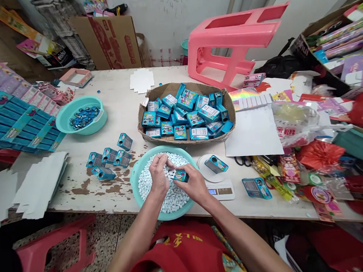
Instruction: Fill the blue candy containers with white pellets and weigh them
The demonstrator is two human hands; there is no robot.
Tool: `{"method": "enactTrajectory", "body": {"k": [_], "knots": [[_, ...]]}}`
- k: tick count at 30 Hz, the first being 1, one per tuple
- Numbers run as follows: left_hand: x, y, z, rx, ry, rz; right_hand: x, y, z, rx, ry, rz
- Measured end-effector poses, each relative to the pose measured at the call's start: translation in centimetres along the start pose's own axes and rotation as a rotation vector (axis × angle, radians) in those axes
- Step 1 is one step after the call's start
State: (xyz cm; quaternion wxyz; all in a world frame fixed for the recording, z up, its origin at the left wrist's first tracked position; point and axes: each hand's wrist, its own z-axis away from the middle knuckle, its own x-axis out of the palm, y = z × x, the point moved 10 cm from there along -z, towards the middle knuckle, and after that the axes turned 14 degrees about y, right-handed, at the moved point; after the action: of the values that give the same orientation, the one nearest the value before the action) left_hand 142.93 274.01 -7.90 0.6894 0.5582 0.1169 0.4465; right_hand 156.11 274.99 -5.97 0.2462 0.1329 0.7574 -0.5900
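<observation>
Over a turquoise basin (135,188) full of small white candies (176,198), both hands come close together. My right hand (195,184) is closed round a small blue candy box (180,176), tilted with its end towards the other hand. The fingers of my left hand (159,174) are pinched together beside that end; what they hold is hidden, though white pieces show near the fingertips. Right of the basin, another blue box (216,164) lies on a white digital scale (224,189) with a lit display. Several blue boxes (109,155) stand left of the basin.
Behind the basin is a cut-down carton (188,142) heaped with blue boxes. A smaller turquoise basin (103,122) holds shiny blue pieces. One blue box (256,188) lies near the front edge. Scissors (243,161), packets and bags clutter the right. A pink stool (218,31) lies at the back.
</observation>
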Motion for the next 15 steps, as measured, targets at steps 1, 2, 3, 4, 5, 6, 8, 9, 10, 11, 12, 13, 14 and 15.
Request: {"method": "enactTrajectory", "body": {"k": [1, 2, 3, 4, 5, 6, 8, 9, 10, 11, 12, 13, 14, 15], "knots": [[0.0, -0.1, 0.0, 0.001, 0.011, -0.009, 0.1, -0.1, 0.0, -0.005, -0.003, -0.002], [0.0, -0.1, 0.0, 0.0, 0.025, -0.017, 0.1, -0.2, 0.1, -0.007, -0.004, -0.006], [0.1, -0.2, -0.1, 0.0, 0.034, -0.024, 0.1, -0.2, 0.1, -0.007, 0.002, -0.009], [0.2, -0.2, -0.1, 0.002, 0.035, -0.027, 0.0, -0.1, 0.1, -0.003, 0.013, -0.013], [0.3, -0.1, -0.1, 0.005, 0.029, -0.028, -0.2, -0.1, 0.1, 0.002, 0.027, -0.018], [0.5, -0.1, -0.1, 0.009, 0.024, -0.027, -0.4, 0.0, 0.0, 0.008, 0.041, -0.024], [0.7, -0.1, 0.0, 0.01, 0.013, -0.024, -0.6, 0.2, 0.0, 0.014, 0.057, -0.045], [0.8, -0.1, 0.1, 0.004, 0.013, -0.02, -0.6, 0.2, -0.1, 0.014, 0.058, -0.062], [0.9, -0.1, 0.2, -0.009, 0.014, -0.014, -0.7, 0.2, -0.1, 0.014, 0.058, -0.081], [1.1, -0.1, 0.4, -0.027, 0.009, -0.007, -0.7, 0.2, -0.2, 0.014, 0.055, -0.103], [1.4, -0.2, 0.7, -0.048, -0.005, -0.001, -0.8, 0.1, -0.2, 0.015, 0.051, -0.125], [1.7, -0.1, 0.9, -0.068, -0.023, 0.006, -0.9, 0.0, -0.2, 0.017, 0.046, -0.147], [1.9, 0.1, 1.1, -0.081, -0.042, 0.013, -1.0, -0.1, -0.2, 0.02, 0.041, -0.165], [2.1, 0.3, 1.1, -0.081, -0.061, 0.021, -1.2, -0.1, -0.2, 0.023, 0.035, -0.181]]}}
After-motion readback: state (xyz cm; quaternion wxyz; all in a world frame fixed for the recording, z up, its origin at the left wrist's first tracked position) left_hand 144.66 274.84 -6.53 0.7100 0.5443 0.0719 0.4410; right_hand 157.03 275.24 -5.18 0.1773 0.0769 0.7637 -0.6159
